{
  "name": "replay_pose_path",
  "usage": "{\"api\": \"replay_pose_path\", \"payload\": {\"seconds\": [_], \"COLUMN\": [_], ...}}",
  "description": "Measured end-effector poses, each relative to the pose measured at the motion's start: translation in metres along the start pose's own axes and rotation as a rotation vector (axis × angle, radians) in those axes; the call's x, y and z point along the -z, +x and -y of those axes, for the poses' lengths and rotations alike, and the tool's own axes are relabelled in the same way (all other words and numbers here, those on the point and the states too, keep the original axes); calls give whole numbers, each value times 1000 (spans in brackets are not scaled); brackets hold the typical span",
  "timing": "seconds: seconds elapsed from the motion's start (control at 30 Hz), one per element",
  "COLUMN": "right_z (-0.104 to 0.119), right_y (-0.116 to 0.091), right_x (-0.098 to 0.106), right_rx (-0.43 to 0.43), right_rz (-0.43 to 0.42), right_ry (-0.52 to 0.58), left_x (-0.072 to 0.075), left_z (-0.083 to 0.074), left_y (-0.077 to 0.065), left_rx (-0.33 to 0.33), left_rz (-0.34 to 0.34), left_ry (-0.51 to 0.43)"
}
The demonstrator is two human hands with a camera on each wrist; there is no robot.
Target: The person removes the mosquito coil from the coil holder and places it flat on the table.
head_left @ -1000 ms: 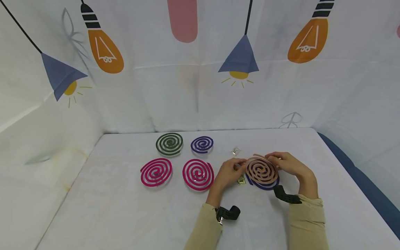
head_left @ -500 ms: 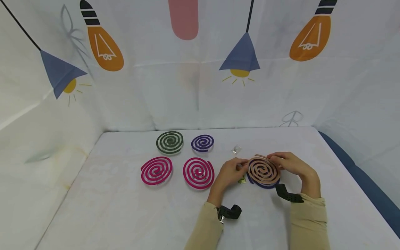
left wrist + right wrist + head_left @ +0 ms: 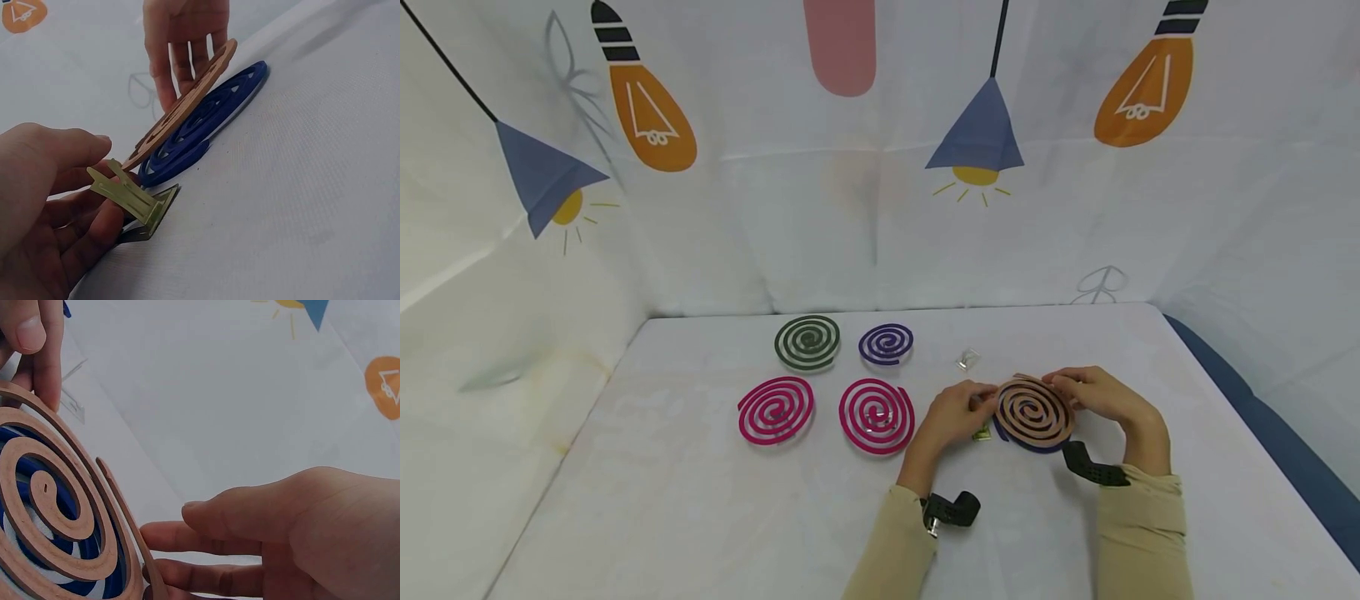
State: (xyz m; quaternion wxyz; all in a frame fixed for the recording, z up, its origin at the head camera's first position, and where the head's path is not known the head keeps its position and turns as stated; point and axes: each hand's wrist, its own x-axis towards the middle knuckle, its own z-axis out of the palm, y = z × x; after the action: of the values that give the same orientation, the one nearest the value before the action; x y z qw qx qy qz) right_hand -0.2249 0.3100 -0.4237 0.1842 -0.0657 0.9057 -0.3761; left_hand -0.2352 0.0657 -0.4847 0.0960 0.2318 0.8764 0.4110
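A brown mosquito coil (image 3: pixel 1034 410) lies tilted over a blue mosquito coil (image 3: pixel 215 119), which shows along its lower edge and through its gaps. The fingertips of my left hand (image 3: pixel 957 414) touch the brown coil's left edge, thumb apart from it. My right hand (image 3: pixel 1101 393) is at the far right edge; in the right wrist view its fingers (image 3: pixel 209 575) reach straight against the outer turn, with the thumb held off. A yellow-green metal coil stand (image 3: pixel 134 200) with upright prongs is on the table right beside my left fingers.
Left of my hands are a green coil (image 3: pixel 807 343), a smaller purple coil (image 3: pixel 886 344) and two pink coils, one at left (image 3: pixel 775 411) and one nearer (image 3: pixel 876 417). Behind my left hand is a silver stand (image 3: pixel 967 359). A printed white cloth (image 3: pixel 880 208) hangs behind the table.
The brown coil has shifted slightly toward me and covers more of the blue coil. Both hands keep nearly the same places at its edges. The head view has moved slightly.
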Motion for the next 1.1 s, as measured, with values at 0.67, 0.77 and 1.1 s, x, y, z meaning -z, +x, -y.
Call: {"api": "replay_pose_path", "payload": {"seconds": [0.67,0.77,1.1], "right_z": [-3,-3,-3], "right_y": [2,2,3], "right_x": [-2,-3,-2], "right_rx": [-42,-49,-61], "right_rz": [6,8,7], "right_ry": [-40,-51,-41], "left_x": [2,2,3], "left_z": [-3,-4,-6], "left_y": [-2,-3,-3], "left_rx": [3,6,1], "left_rz": [-9,-9,9], "left_ry": [9,-8,15]}}
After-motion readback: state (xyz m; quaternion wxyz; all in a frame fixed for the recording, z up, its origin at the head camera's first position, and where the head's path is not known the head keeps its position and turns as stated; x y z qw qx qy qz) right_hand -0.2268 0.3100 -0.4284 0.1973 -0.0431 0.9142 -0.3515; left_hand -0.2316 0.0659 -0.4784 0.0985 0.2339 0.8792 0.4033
